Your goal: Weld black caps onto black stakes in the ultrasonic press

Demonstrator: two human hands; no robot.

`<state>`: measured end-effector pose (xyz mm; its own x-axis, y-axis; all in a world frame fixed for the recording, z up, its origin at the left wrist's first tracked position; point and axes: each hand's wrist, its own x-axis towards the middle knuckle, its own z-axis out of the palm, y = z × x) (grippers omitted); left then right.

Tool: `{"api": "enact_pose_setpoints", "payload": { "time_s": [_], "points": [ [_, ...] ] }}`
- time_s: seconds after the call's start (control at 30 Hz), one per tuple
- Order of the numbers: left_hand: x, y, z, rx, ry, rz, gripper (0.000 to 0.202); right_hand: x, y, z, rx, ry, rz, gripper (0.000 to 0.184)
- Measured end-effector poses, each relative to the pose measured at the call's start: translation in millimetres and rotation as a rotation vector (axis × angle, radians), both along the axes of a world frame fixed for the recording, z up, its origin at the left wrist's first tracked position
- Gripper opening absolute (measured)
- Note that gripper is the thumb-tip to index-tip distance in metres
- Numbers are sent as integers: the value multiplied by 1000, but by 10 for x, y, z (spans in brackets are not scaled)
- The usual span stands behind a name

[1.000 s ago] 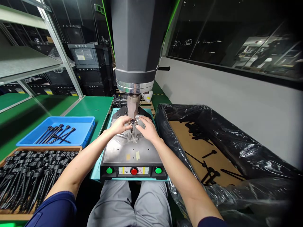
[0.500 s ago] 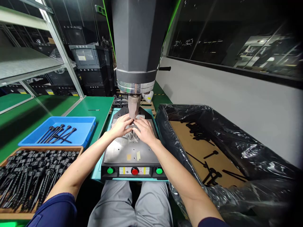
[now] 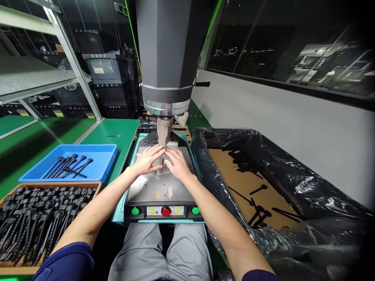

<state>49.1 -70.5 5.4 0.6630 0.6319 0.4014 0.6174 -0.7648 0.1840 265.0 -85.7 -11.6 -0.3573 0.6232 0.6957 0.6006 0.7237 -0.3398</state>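
Both my hands rest on the metal plate [image 3: 152, 189] of a press machine, right under its horn [image 3: 163, 134]. My left hand [image 3: 146, 159] and my right hand [image 3: 176, 164] lie with fingers stretched forward and flat over the small fixture. Their fingertips meet just below the horn tip. Whatever sits on the fixture is hidden under the fingers. The machine's large grey head [image 3: 166, 50] hangs above. Two green buttons [image 3: 135, 211] and a red button [image 3: 165, 211] sit on the front panel near my lap.
A blue tray [image 3: 101, 156] holding a few black rods stands to the left. A brown tray [image 3: 8, 195] full of several black rods lies nearer. On the right is a cardboard box lined with black plastic [image 3: 263, 156], with a few rods inside. Shelving and dark crates stand behind.
My hands have drawn together and flattened over the fixture. The small black part seen pinched between them a second ago is now covered by my fingers.
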Motion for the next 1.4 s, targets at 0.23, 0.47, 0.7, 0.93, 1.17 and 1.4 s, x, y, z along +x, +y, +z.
{"api": "enact_pose_setpoints", "payload": {
  "time_s": [0.23,0.47,0.7,0.93,1.17,1.4],
  "points": [
    [-121,115,14,52,-48,-147,62,-13,-6,23,20,-2,12,44],
    [-114,147,110,22,-75,-177,54,6,58,91,-55,89,52,37],
    [-105,78,178,-77,-162,-138,55,15,96,87,17,162,35,24],
    [-180,-42,363,-82,-247,-87,49,122,-36,166,63,253,-55,20],
    [-326,-650,136,73,-971,551,31,476,-667,-252,-90,410,-271,20],
    [-487,-1841,-1189,-150,-776,947,62,1033,-1450,-1312,-357,232,-490,52]
  ]
}}
